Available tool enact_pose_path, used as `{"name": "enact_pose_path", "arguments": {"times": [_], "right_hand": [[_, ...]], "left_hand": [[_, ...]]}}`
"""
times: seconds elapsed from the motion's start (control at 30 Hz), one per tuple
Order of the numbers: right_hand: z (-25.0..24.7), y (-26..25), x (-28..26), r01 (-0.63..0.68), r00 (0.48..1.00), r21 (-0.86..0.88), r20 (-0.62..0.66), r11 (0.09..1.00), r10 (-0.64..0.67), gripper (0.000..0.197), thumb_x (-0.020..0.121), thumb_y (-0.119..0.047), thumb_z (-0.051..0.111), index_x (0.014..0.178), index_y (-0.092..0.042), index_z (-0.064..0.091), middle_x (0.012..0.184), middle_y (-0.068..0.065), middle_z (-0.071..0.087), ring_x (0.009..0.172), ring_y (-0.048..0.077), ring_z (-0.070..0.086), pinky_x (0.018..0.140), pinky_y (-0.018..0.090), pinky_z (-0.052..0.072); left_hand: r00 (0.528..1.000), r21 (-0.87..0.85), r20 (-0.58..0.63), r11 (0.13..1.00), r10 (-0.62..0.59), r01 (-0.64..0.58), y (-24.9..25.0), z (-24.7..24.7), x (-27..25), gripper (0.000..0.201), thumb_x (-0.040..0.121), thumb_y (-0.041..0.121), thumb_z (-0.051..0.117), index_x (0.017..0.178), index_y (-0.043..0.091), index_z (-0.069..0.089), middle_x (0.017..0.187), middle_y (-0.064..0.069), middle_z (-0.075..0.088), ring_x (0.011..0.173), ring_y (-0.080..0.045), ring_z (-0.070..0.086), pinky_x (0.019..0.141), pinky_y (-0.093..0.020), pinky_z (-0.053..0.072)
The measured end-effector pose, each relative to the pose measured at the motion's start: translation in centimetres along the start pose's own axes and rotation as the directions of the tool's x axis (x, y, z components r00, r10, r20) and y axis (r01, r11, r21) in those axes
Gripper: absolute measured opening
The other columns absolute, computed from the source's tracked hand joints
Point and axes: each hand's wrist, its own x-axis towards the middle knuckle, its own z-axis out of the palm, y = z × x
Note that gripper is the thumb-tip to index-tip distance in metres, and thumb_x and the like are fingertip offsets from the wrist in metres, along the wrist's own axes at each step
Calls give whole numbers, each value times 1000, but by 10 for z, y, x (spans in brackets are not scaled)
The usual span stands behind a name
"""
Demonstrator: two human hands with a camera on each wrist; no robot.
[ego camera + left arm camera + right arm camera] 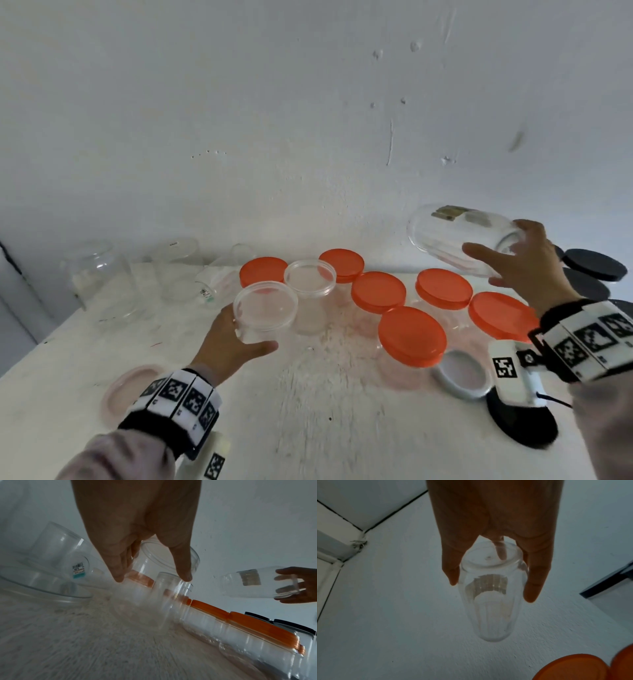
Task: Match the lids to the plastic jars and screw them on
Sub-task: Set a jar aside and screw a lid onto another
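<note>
Nearest us we note a pale pink oval lid [132, 383] by the left wrist and a white round lid [460, 375] on the white table [308, 411]. Beyond stand six orange-lidded clear jars [412, 337]. Our left hand [229, 346] grips a clear-lidded plastic jar [265, 310] standing just left of them. Our right hand [524, 265] holds an open clear tall jar [455, 236] tilted aloft, above black-lidded jars [594, 265].

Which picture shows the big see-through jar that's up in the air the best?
The right wrist view: the lifted jar fills the middle, with the right hand gripping its open neck. The head view shows it tilted and blurred at the right. The left wrist view shows it small, far right.
</note>
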Motion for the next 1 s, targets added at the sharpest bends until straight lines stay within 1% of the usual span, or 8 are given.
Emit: {"name": "enact_pose_path", "arguments": {"times": [0.17,0.3,0.37,0.5,0.63,0.77,0.9,1.0], "right_hand": [[-24,19,-8,-110,990,72,92,991,103,106,50,-62,82,135,-15,40,124,14,55,111,34,56,95,54,47],[-44,31,-24,-178,966,246,230,953,121,100,48,-52,82,126,2,50,100,18,59,86,31,62,79,45,55],[-57,38,-33,-185,954,337,287,923,87,91,55,-43,79,118,15,49,86,19,53,75,30,59,72,42,55],[-76,58,-49,-287,919,411,374,865,128,74,63,-36,75,123,-4,49,95,8,65,85,24,67,77,43,54],[-89,84,-63,-321,901,433,413,842,132,64,58,-38,77,114,-15,57,80,-5,69,66,16,66,64,36,53],[-98,99,-78,-323,906,465,402,824,128,57,54,-46,75,96,-10,63,76,6,64,58,16,60,62,30,52],[-108,116,-88,-359,902,515,405,778,148,51,55,-41,73,91,-5,68,87,19,64,74,30,62,58,28,55],[-116,132,-94,-429,868,502,461,751,187,58,57,-32,80,103,0,61,97,23,64,80,32,65,62,33,56]], "left_hand": [[998,77,-28,995,63,-61,5,12,1,81,55,18,91,121,15,45,114,-1,52,106,-18,49,86,-30,39],[999,75,-33,997,-8,11,6,17,-1,110,34,44,87,129,12,41,120,-2,47,111,-20,47,98,-43,43],[996,168,-83,986,34,-19,11,22,-1,114,36,38,92,132,8,38,125,-9,48,115,-27,46,98,-46,41],[963,489,-177,867,204,-94,30,43,-2,129,47,26,94,148,6,16,145,-21,31,134,-38,25,110,-53,24],[893,577,-20,735,449,-356,71,93,-21,102,59,27,88,142,5,32,145,-20,34,138,-42,22,108,-64,20],[810,477,162,673,564,-565,113,158,-43,70,72,23,80,133,7,48,143,-12,39,142,-34,19,116,-46,14],[733,239,430,716,528,-656,133,224,-59,52,87,29,62,135,19,43,142,4,35,137,-11,22,101,-9,13],[717,296,580,721,386,-627,135,265,-62,53,91,31,55,139,16,37,142,3,34,132,-13,32,102,-15,22]]}}
